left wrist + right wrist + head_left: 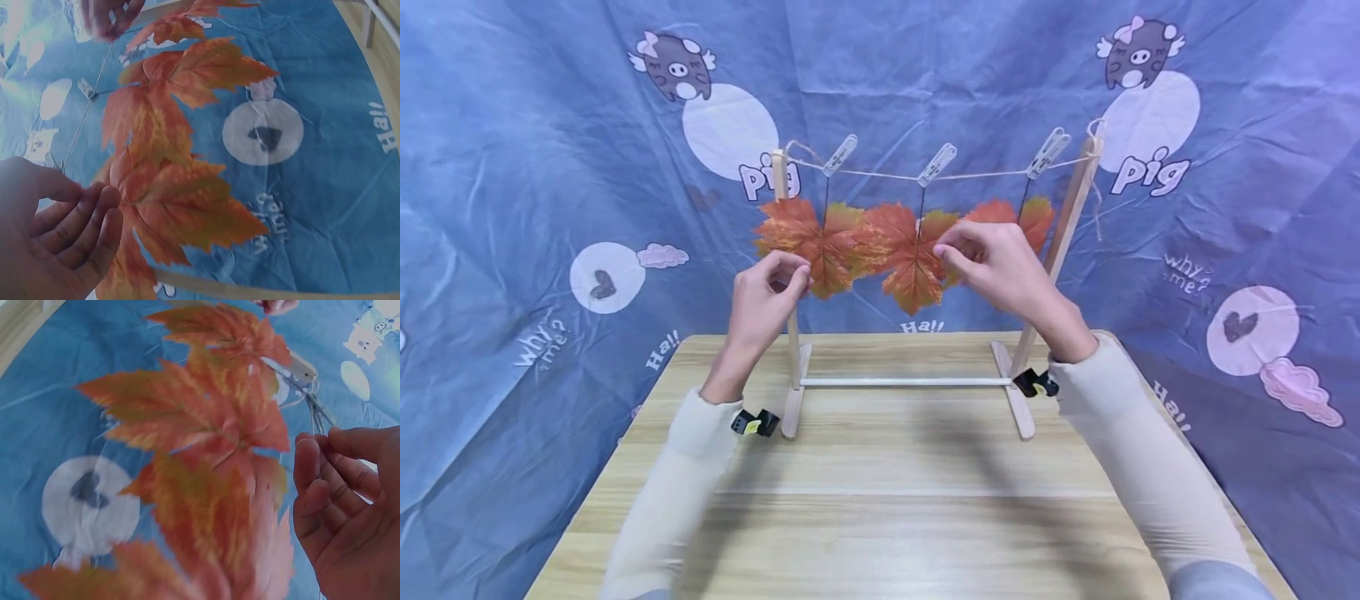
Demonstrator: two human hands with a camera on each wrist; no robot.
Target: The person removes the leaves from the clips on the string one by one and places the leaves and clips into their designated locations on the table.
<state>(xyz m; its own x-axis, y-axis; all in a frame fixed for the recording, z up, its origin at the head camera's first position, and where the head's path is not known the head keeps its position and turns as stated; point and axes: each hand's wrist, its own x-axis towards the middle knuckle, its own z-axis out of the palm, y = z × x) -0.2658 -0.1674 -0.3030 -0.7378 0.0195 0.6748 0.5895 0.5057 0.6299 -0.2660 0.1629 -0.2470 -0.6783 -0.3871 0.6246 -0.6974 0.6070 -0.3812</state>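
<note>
Three orange artificial maple leaves hang in a row, their dark stems held by white clothespegs on a thin string (880,174). My left hand (763,300) is at the lower left edge of the left leaf (820,242), fingers loosely curled and thumb near the fingertips; whether they touch the leaf cannot be told. In front of the middle leaf (910,258) is my right hand (1000,262), its thumb and fingertips close together. The right wrist view shows nothing held in that right hand (350,500). Behind it, the right leaf (1037,221) is partly hidden.
The string is tied between two wooden posts, left (779,179) and right (1075,196), on flat feet joined by a white rod (906,382). This stand is on a light wood table (880,533). A blue printed cloth (880,58) hangs behind.
</note>
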